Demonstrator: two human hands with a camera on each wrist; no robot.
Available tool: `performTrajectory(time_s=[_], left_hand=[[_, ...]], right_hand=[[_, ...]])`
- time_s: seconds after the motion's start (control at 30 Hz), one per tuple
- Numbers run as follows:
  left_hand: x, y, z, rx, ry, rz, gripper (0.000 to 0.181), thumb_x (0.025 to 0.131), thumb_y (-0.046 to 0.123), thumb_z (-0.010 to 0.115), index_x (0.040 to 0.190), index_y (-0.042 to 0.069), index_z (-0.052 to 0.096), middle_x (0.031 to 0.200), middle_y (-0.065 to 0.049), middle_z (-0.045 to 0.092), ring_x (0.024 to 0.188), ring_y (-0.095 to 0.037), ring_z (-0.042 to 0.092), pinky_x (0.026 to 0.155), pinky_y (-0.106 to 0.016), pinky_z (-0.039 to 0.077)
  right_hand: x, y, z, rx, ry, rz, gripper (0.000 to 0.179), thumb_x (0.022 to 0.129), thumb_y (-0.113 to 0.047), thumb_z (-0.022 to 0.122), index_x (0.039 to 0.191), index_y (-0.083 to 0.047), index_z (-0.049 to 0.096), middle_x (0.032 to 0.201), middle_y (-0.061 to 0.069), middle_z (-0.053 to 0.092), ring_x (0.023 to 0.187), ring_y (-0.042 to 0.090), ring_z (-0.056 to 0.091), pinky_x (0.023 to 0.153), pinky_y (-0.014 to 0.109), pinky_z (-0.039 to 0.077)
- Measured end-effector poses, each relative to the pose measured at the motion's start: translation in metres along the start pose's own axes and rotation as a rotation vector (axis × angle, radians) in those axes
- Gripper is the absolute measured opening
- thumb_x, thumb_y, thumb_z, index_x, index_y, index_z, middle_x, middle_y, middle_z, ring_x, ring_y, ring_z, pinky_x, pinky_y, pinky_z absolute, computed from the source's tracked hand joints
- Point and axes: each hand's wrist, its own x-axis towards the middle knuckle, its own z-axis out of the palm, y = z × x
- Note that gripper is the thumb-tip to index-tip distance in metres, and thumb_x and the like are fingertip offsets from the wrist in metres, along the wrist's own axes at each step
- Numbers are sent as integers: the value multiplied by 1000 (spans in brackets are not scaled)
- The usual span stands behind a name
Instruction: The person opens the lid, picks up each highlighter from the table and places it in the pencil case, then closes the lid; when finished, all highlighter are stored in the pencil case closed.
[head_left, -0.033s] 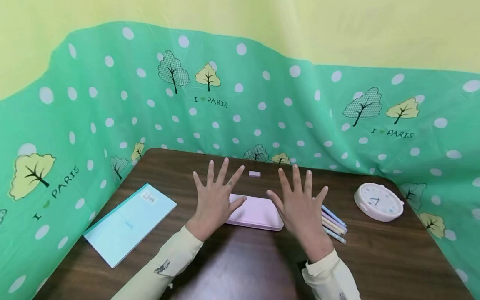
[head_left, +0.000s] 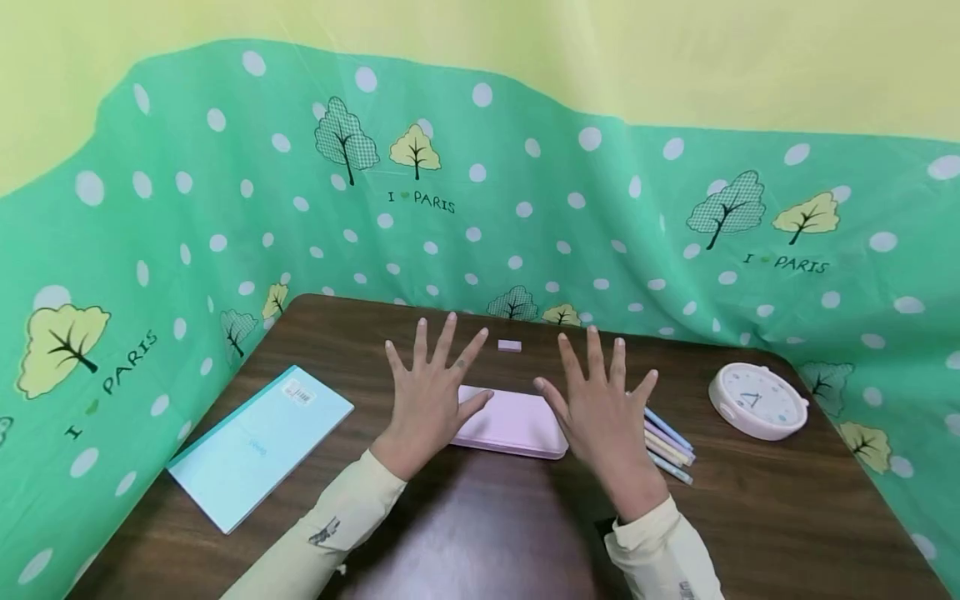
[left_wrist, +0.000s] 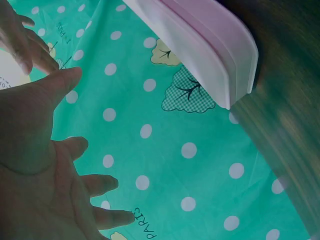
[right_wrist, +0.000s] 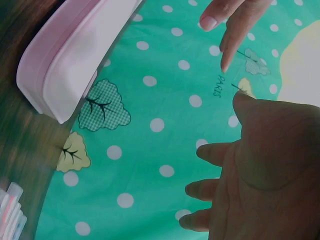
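Observation:
Both hands are held in the air over the table, fingers spread wide and holding nothing. The left hand point(head_left: 427, 400) overlaps the left end of a closed pink pencil case point(head_left: 517, 423) in the head view. Near the case's right end is the right hand point(head_left: 607, 417), its wrist side toward me. Several pastel pens point(head_left: 670, 446) lie bundled just right of that hand, partly hidden behind it. Beyond the case sits a small pink block point(head_left: 509, 346) like an eraser. Each wrist view shows its own palm, with the case off to the side.
A light blue notebook point(head_left: 262, 450) with a barcode label lies at the left of the dark wooden table point(head_left: 480, 533). A round white clock point(head_left: 757, 402) rests at the right. Green dotted cloth point(head_left: 450, 275) surrounds the table's back and sides.

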Motion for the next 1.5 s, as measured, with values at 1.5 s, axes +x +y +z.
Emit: performTrajectory(time_s=[1.5], left_hand=[[11, -58, 36, -539, -610, 369, 108, 75, 47, 100, 167, 24, 47, 165, -18, 44, 151, -40, 43, 120, -54, 40]], right_hand=[[16, 41, 53, 579, -510, -350, 90, 87, -16, 92, 165, -12, 48, 174, 31, 23, 154, 57, 31, 117, 71, 35]])
